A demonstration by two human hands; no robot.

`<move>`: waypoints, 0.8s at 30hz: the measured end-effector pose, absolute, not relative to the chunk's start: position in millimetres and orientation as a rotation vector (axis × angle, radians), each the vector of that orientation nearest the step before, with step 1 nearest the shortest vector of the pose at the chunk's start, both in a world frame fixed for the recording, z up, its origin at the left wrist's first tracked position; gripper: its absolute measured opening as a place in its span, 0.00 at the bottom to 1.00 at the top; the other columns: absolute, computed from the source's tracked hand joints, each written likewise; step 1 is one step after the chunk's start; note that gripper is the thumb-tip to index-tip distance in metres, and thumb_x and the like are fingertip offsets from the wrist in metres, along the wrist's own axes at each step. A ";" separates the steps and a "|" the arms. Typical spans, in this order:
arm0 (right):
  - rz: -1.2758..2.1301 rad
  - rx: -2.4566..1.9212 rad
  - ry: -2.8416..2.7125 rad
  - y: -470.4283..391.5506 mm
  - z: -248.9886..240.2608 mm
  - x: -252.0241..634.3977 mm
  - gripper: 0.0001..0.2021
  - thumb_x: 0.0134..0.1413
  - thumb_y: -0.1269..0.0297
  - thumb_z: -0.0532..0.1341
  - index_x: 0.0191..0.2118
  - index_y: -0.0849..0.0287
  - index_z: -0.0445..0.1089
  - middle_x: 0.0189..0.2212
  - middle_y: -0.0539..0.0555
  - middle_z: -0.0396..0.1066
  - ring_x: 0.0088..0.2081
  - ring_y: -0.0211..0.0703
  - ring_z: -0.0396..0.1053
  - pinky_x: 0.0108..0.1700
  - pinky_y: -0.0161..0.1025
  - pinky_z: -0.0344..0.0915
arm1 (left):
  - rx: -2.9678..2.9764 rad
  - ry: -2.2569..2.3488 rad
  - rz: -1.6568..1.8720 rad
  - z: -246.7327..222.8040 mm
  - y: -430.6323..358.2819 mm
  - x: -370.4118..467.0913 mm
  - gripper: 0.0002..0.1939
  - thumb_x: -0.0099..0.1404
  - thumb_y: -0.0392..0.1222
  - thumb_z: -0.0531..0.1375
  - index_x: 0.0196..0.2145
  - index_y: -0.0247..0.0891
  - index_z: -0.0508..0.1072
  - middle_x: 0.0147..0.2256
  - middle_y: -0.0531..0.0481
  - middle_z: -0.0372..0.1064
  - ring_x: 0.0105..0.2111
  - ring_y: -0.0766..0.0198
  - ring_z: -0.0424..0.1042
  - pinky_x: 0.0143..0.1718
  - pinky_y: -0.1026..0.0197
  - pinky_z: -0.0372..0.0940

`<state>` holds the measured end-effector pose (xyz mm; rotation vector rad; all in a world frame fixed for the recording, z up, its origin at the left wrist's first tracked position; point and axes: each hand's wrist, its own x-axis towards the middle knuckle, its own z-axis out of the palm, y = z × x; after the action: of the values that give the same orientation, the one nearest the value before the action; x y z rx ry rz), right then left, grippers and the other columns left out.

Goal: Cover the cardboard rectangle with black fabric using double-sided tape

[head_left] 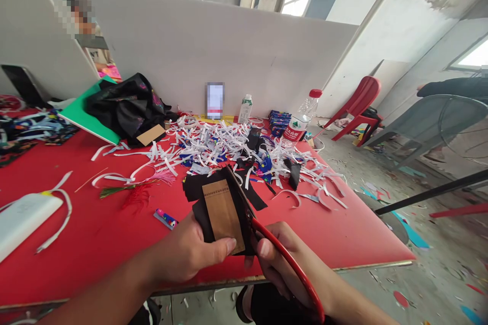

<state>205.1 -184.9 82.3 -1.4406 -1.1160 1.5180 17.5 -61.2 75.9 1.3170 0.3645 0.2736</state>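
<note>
My left hand [194, 251] pinches a brown paper rectangle [223, 213] against black fabric [203, 217], its thumb lying on the paper's lower part. My right hand [284, 259] is closed round the red handles of a pair of scissors [290, 259]. The dark blades point up and away along the right edge of the paper, with black fabric beside them. Whether the blades are cutting at this instant is hard to tell. Beyond the blades, more black fabric pieces lie on the red table [125, 233].
White scrap strips [217, 142] are heaped mid-table. Behind stand a phone [215, 100], a small bottle [245, 108] and a red-capped bottle [301, 119]. A black cloth bundle [125, 106] and green board [91, 117] lie left, a white power bank [28, 218] nearer. Red chair [358, 106] at right.
</note>
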 end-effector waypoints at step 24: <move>1.514 -1.449 -1.128 -183.9 81.8 204.9 0.39 0.50 0.16 0.56 0.28 0.54 0.59 0.15 0.39 0.47 0.17 0.31 0.43 0.21 0.35 0.41 | 1.373 0.416 0.244 85.2 -60.3 16.4 0.17 0.70 0.44 0.64 0.54 0.41 0.82 0.50 0.43 0.83 0.55 0.46 0.79 0.63 0.43 0.69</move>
<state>204.9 -183.9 81.8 -1.4494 -1.1282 1.5143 16.4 -60.3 85.2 1.3734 0.4156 0.2444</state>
